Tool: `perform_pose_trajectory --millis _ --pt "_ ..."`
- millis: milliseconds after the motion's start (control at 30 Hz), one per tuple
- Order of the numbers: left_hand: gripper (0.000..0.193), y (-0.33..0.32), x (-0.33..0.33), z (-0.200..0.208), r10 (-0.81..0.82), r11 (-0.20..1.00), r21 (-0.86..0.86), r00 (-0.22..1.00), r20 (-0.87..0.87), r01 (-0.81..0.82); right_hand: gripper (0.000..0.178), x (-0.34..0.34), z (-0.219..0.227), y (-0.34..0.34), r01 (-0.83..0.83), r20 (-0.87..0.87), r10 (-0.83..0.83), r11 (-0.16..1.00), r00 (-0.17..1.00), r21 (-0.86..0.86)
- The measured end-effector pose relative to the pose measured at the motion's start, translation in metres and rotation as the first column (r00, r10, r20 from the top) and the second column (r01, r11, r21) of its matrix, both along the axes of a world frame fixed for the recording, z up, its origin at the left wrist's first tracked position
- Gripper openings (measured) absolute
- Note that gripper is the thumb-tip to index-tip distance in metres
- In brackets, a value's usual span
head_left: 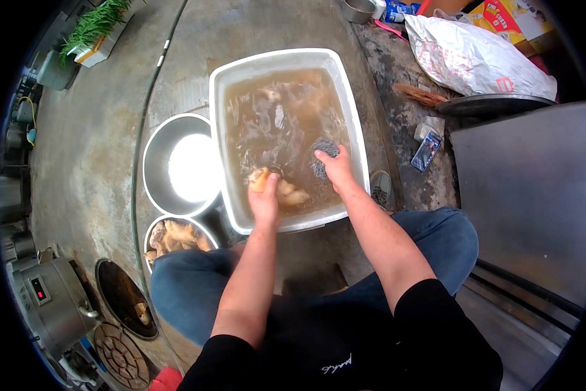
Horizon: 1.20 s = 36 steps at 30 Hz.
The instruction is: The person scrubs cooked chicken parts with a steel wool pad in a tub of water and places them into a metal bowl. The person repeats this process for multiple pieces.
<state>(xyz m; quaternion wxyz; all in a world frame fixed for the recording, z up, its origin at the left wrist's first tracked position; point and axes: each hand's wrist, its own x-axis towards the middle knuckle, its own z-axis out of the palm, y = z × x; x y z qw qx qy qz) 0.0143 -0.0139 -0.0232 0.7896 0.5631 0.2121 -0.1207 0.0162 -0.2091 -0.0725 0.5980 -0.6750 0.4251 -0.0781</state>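
Note:
A white rectangular tub (216, 130) stands before me, holding murky brown water with pale shapes under the surface. At its near left side, my left hand (264, 195) grips a pale yellowish piece of meat (291, 194), partly sunk in the water. My right hand (337, 167) is closed round a grey steel wool scourer (325, 148) near the tub's right wall. The scourer and the meat are apart. More pale pieces of meat (175, 238) lie in a smaller metal bowl left of my knee.
Left of the tub sits a large steel pot (154, 171). A dark hose (138, 146) runs along the concrete floor, past an open drain hole (124, 296) and its round cover (120, 355). At right are a phone (426, 151), a white sack (479, 58) and a metal panel (527, 202).

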Motion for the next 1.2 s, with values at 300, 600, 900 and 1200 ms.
perform_pose_trajectory --millis 300,600,900,1200 --pt "0.035 0.013 0.008 -0.017 0.164 0.971 -0.159 0.982 -0.094 -0.178 0.058 -0.042 0.003 0.011 -0.859 -0.748 0.535 0.504 0.393 -0.091" --pt "0.031 0.023 0.003 -0.028 0.158 0.946 -0.241 0.958 -0.240 -0.216 0.052 -0.029 0.073 0.034 -0.468 0.108 0.460 0.822 0.882 0.326" --pt "0.036 -0.001 -0.022 -0.001 -0.021 0.977 -0.208 0.944 -0.328 -0.051 0.056 -0.062 0.068 0.067 -0.301 0.037 0.301 0.920 0.953 0.253" --pt "0.038 -0.014 -0.023 0.029 -0.035 0.998 -0.057 0.979 -0.202 0.024 0.058 -0.048 0.073 0.042 -0.229 0.076 0.232 0.757 0.970 0.612"
